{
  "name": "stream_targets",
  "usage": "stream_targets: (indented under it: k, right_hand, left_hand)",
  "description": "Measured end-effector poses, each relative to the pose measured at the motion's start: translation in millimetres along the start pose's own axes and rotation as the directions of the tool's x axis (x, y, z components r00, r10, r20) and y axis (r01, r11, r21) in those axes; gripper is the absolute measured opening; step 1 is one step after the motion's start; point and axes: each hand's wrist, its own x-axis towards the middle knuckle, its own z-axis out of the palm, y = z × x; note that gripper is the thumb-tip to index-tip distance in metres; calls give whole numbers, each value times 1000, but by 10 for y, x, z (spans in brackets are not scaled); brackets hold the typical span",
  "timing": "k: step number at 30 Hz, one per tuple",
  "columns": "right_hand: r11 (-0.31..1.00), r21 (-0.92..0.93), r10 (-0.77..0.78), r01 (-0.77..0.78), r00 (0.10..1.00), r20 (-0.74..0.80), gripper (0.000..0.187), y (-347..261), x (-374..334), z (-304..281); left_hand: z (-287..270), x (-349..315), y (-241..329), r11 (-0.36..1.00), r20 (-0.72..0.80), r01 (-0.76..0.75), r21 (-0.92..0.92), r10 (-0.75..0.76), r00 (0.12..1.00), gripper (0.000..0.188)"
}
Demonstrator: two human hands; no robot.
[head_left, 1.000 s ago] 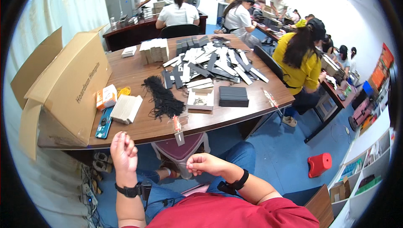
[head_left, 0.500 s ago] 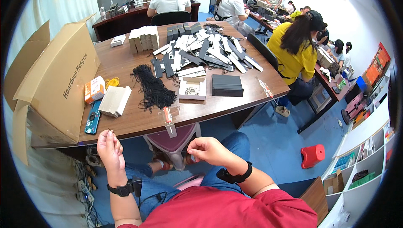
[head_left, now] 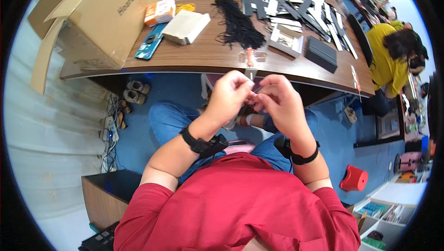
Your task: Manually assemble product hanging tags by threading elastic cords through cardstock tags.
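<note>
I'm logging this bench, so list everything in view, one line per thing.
cardboard box: one, brown, open, left end of table
table: one, dark wood, ahead of the person
orange packet: one, beside the box
teal flat case: one, on table by the box
pale slab: one, cream, next to the orange packet
cord bundle: one, black, table centre
flat strips: many, black and white, far side of table
black box: one, right part of table
stool: one, red, on blue floor at right
co-worker: one, yellow top, seated at right
left hand: grip pinched shut on something too small to tell
right hand: fingertips meeting the left's
</note>
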Motion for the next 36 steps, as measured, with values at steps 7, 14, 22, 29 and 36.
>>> stream_targets:
  k: [7, 14, 22, 29, 36]
  right_hand:
    - [997, -31, -76, 76, 997, 17, 30, 2, -37, -37]
    - [967, -207, -146, 148, 989, 25, 16, 11, -76, -67]
    - [979, -184, -77, 90, 994, 76, 8, 54, -50, -159]
    - [945, 244, 181, -218, 969, 166, 11, 95, 13, -260]
    - [786, -360, -482, 502, 863, 150, 24, 74, -64, -203]
  left_hand:
    - [10, -109, 19, 956, 72, -56, 288, 36, 997, 9]
    - [11, -164, 14, 920, 102, -105, 377, 72, 992, 8]
    - [65, -191, 149, 921, 115, 26, 388, -76, 990, 11]
    - [16, -177, 152, 937, 122, 41, 347, -89, 989, 13]
    - [31, -176, 164, 958, 73, 114, 262, -137, 988, 8]
